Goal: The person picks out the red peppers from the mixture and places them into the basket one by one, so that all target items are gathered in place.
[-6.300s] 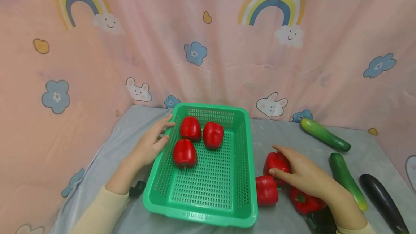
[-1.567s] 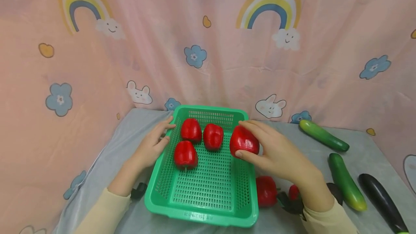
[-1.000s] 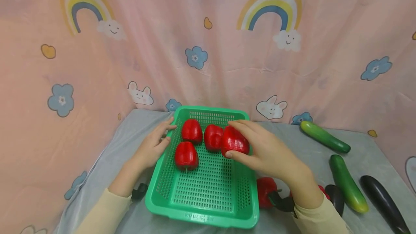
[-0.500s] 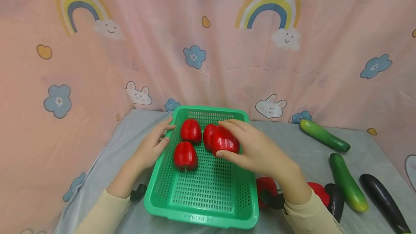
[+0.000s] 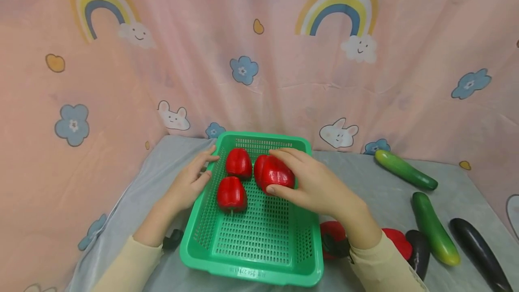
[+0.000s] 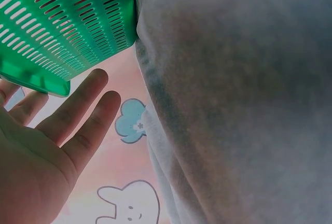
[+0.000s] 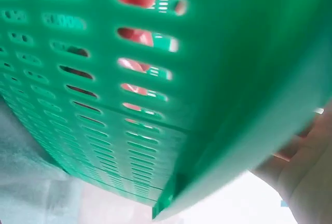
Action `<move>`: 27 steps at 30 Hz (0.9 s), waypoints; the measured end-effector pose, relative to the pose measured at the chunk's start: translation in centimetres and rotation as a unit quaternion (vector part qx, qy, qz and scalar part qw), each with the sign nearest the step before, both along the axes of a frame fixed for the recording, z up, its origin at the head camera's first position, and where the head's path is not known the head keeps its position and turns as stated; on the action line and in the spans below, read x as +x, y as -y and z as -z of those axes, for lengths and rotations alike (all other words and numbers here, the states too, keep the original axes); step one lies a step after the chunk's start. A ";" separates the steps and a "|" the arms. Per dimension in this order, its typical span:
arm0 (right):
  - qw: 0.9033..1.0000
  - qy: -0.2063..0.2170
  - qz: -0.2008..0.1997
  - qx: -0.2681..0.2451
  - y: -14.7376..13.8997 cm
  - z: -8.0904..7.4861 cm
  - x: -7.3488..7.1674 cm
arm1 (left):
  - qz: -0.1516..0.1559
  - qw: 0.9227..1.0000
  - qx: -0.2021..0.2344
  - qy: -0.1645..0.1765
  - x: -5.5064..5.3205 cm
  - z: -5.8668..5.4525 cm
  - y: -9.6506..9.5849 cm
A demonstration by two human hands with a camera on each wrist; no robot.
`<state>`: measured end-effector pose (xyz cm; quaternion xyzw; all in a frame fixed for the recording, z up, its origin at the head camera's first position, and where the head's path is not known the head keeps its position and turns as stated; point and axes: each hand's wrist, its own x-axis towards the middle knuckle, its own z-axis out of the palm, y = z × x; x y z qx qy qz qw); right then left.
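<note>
A green plastic basket (image 5: pixel 249 274) with slotted walls stands on grey cloth. My right hand (image 5: pixel 320 188) reaches over its right rim and holds a red bell pepper (image 5: pixel 279 175), thumb in front and fingers behind. That pepper overlaps another bell pepper (image 5: pixel 259 168) in view; two more, one farther back (image 5: pixel 238 164) and one nearer (image 5: pixel 232 195), lie at the left. My left hand (image 5: pixel 187 186) rests with extended fingers at the left rim, also seen in the left wrist view below the basket wall (image 6: pixel 78 32). In the right wrist view the basket wall (image 7: pixel 207 68) covers most of the hand.
Right of the basket lie red peppers (image 5: pixel 330 229), partly hidden by my right arm and wrist camera. Farther right are a dark eggplant (image 5: pixel 418 251), a longer eggplant (image 5: pixel 480 251) and two green zucchini (image 5: pixel 405 169). A printed pink curtain (image 5: pixel 275 102) hangs behind.
My right hand has picked up a bell pepper from the cloth at the right and carried it left over the rim into the basket, lowering it beside another pepper. My left hand has stayed put.
</note>
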<state>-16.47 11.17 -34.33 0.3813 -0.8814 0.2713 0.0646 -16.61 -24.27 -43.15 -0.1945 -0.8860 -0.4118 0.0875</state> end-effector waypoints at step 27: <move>0.997 0.049 -0.051 0.041 3.8 3.3 -1.5 | -0.001 1.000 0.003 0.004 -0.1 -0.3 0.0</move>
